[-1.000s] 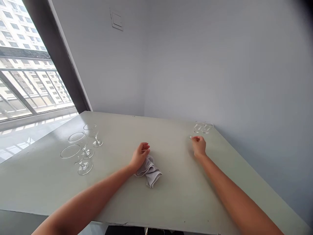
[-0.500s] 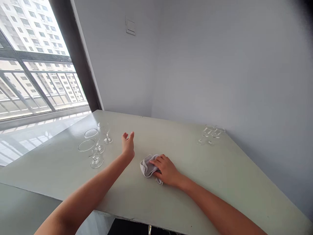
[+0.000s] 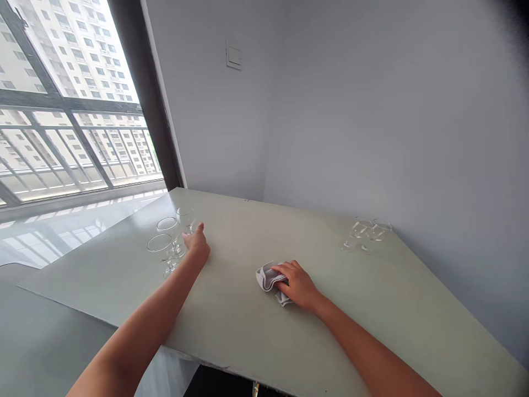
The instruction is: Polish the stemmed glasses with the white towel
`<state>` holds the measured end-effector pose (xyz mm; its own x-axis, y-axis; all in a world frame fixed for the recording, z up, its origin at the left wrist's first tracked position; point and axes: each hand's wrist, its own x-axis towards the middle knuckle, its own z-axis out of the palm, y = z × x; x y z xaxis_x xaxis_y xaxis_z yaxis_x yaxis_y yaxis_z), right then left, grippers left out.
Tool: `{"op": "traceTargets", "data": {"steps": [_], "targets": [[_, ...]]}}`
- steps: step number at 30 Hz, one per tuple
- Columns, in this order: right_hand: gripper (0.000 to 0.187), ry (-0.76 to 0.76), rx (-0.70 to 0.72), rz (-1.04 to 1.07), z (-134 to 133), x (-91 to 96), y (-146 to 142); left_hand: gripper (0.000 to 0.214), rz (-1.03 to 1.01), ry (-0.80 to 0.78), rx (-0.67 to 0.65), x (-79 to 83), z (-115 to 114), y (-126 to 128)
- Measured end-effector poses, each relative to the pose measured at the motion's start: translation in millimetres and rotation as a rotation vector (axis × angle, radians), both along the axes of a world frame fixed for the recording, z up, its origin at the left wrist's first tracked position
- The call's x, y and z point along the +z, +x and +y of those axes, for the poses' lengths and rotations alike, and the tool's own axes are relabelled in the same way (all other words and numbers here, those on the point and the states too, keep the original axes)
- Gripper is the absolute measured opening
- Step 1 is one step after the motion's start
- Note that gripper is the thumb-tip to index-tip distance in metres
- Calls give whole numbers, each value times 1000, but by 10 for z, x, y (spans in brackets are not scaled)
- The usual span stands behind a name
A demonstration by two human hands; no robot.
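Observation:
My left hand [image 3: 196, 243] reaches out to three clear stemmed glasses at the left of the table. Its fingertips are at the stem of the farthest glass [image 3: 185, 217] and its thumb is raised apart from the fingers. The middle glass [image 3: 167, 229] and the nearest glass [image 3: 160, 249] stand just left of the hand. My right hand [image 3: 298, 285] lies near the table's middle with its fingers curled over a crumpled grey cloth [image 3: 266, 275], pressing it onto the pale green table [image 3: 231, 331].
A group of small clear glasses [image 3: 366, 234] stands at the far right by the grey wall. A large window [image 3: 61, 110] with a railing is on the left. The table's front edge [image 3: 198, 358] runs close below my arms.
My right hand left the small glasses at the right and came down on the cloth. My left hand let go of the cloth and moved left to the stemmed glasses. The view turned left.

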<state>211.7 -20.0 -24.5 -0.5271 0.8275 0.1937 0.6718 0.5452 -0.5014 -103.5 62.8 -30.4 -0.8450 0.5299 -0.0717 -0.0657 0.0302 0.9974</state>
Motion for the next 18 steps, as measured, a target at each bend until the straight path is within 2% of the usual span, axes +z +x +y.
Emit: {"op": "traceTargets", "data": {"steps": [3,5,8,11,14,18], "targets": [[35,0,1,7,-10,4,-1,79,-14,-18,110,-38,102,-64],[34,-1,1,21,-16,7,0,77,12,1,132,-33,165,-91],[25,-22,-21,66,-14,19,-3,67,48,26,117,-7,232,-94],[18,-95,-83,183,9,41,-6,51,88,48,35,21,256,-3],[17,-293,-223,451,66,60,16,43,161,78,-96,65,234,208],[21,-668,-413,1054,186,85,87,40,350,111,-316,166,158,602]]}}
